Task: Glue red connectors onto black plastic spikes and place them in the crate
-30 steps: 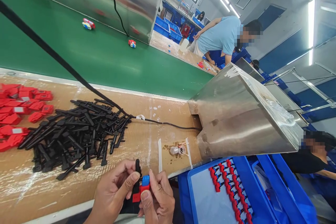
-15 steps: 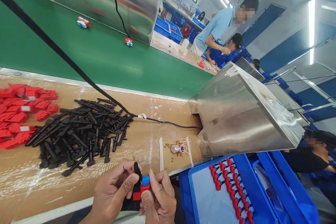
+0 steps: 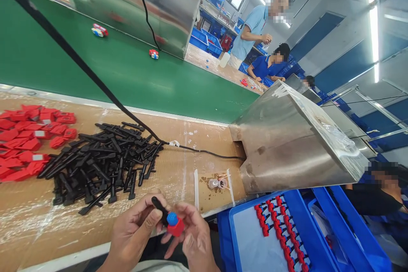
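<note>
My left hand point(image 3: 137, 231) pinches a black plastic stick point(image 3: 160, 207) between thumb and fingers. A red block with a rounded blue knob point(image 3: 172, 219) sits at the lower end of the stick and looks joined to it. My right hand point(image 3: 195, 233) is beside the block with its fingers apart and slightly curled; whether a fingertip behind the block touches it I cannot tell. To the left on the bench lies a heap of similar black sticks point(image 3: 105, 165), with a pile of red plastic parts point(image 3: 28, 140) beyond it.
A blue tray point(image 3: 234, 238) at the lower right holds rows of red-and-black pieces. Small cups point(image 3: 217, 183) stand between white tape strips. A metal hood point(image 3: 287, 148) and a black cable point(image 3: 105, 93) border the work area. Past the green belt point(image 3: 134, 74) are other people.
My right fingers have loosened from the red and blue piece and spread. The piece has tilted, turning its rounded blue knob upward, while my left hand keeps hold of the black stick.
</note>
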